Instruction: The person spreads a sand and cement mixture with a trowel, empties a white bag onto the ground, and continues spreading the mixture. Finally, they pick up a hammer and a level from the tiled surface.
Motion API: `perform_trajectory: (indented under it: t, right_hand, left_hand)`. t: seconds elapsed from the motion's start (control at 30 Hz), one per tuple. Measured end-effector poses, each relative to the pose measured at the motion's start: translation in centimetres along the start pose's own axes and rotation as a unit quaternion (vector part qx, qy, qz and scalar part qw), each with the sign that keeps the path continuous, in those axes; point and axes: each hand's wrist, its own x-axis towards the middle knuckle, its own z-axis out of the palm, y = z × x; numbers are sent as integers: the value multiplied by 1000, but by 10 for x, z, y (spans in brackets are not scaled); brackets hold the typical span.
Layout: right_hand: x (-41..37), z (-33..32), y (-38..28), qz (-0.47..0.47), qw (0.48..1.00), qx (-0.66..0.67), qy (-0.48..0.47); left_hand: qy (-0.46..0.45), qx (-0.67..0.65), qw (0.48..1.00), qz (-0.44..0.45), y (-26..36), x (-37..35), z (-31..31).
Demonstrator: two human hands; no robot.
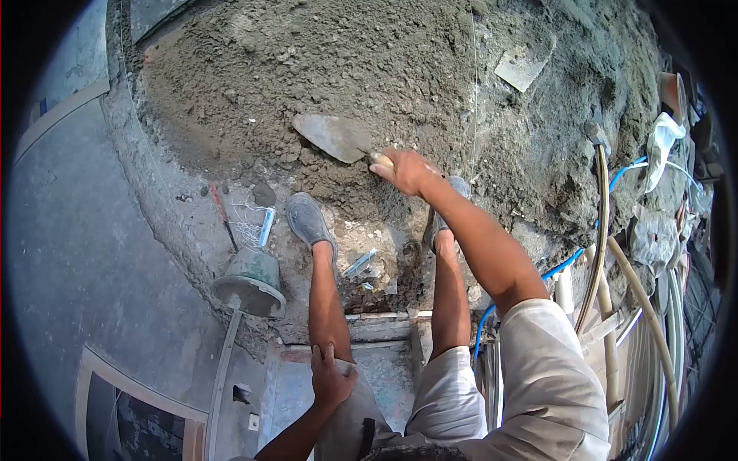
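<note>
A heap of grey, lumpy mix fills the upper half of the frame, banked against a smooth slab on the left. Pipes and a blue hose run down the right edge, seemingly pushed clear of the heap. A green bucket sits mouth-down at lower left, just beside the left shoe. The trowel lies at centre, its blade flat on the heap, likely angled to skim it. The right hand is clenched round its handle, arm stretched forward. The left hand, fingers loose and holding nothing, rests on the thigh at the bottom, probably as a brace.
</note>
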Motion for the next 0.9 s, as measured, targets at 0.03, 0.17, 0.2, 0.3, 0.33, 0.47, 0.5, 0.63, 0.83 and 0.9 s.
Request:
perform_trajectory:
  t: [0.03, 0.17, 0.2, 0.3, 0.33, 0.47, 0.5, 0.63, 0.83, 0.9]
  right_hand:
    - [-24, 3, 9, -14, 996, -83, -34]
    - [-57, 40, 78, -64, 961, -264, -54]
    - [-46, 36, 84, -53, 952, -300, -32]
    - [-5, 8, 72, -71, 922, -380, 22]
    - [5, -6, 57, -70, 918, -390, 15]
    - [30, -44, 30, -67, 916, -395, 13]
    - [36, -53, 22, -54, 913, -404, -4]
    - [64, -85, 3, -58, 907, -416, 32]
    - [110, -147, -39, -70, 911, -393, 99]
    - [115, -166, -59, -78, 917, -380, 100]
  left_hand:
    - [-5, 3, 1000, -7, 1, 4, 2]
    - [-34, 13, 999, -35, 5, 11, -1]
    - [-38, 8, 999, -37, 7, 10, -1]
    - [-38, 1, 998, -47, 5, 13, -3]
    - [-38, 6, 998, -46, 4, 14, -3]
    - [-36, -1, 998, -43, 6, 14, -5]
    - [-34, -2, 998, -44, 6, 15, -5]
    - [-43, -11, 998, -53, 7, 17, -8]
    - [-41, -8, 998, -50, 8, 15, -10]
    - [-41, -9, 998, -49, 7, 15, -11]
